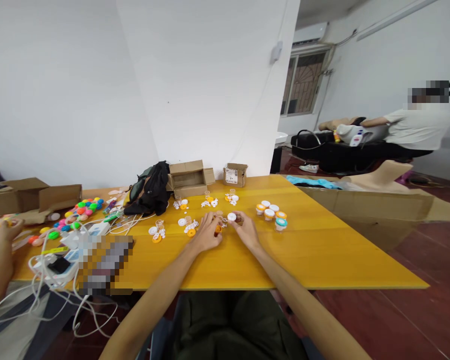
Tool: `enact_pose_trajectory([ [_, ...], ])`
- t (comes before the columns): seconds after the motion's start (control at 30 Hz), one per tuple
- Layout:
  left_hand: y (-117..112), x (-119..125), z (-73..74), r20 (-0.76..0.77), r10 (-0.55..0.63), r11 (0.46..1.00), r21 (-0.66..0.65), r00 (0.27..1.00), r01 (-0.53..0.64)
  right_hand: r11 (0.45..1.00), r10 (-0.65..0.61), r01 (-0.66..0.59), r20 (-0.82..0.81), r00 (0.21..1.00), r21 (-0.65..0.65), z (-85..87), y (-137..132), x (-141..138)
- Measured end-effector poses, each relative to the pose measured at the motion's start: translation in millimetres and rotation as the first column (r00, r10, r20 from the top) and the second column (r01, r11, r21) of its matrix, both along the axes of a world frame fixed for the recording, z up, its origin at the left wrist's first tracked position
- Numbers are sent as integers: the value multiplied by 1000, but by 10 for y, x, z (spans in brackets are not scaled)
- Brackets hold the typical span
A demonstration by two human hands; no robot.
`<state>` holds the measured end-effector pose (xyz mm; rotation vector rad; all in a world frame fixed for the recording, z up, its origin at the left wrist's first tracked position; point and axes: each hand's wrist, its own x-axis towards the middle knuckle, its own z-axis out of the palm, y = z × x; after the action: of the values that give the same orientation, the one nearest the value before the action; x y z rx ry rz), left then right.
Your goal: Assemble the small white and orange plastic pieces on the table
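Over the middle of the table, my left hand (209,233) has its fingers curled close to a small clear cup (219,214) and an orange ring lid (218,229). Whatever lies under those fingers is partly hidden. To its right, my right hand (246,231) pinches a round white lid (231,216) between thumb and fingers. Little white pieces with dark marks (224,223) lie between the hands. Similar groups of clear cups, white discs, orange rings (191,232) and small pieces sit left of and beyond my hands.
Several lidded jars (269,213), one teal-topped (281,221), stand to the right on the yellow table (322,260). Behind are cardboard boxes (189,179) and a black bag (150,190). Leftward lie cables, a power strip (65,267), colourful balls (84,210) and another person's hand (5,232).
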<state>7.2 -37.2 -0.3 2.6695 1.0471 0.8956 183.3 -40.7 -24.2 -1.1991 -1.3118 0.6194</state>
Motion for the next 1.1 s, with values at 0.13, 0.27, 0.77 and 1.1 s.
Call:
enact_pose_trajectory([
  [0.13,10,-6,-3,39,-42,998,-36,998,43,1000,-3,3,5,1000,16,4,-5,1],
  [0.27,21,-11,-1,82,-70,994,-77,994,76,999,18,-19,35,999,45,-5,0,13],
  [0.77,-37,11,98,212,-54,997,-45,976,65,985,162,-166,100,982,35,95,-96,-88],
  [1.1,-37,9,118,200,-66,997,-18,978,71,968,236,-247,169,957,46,154,-151,-111],
])
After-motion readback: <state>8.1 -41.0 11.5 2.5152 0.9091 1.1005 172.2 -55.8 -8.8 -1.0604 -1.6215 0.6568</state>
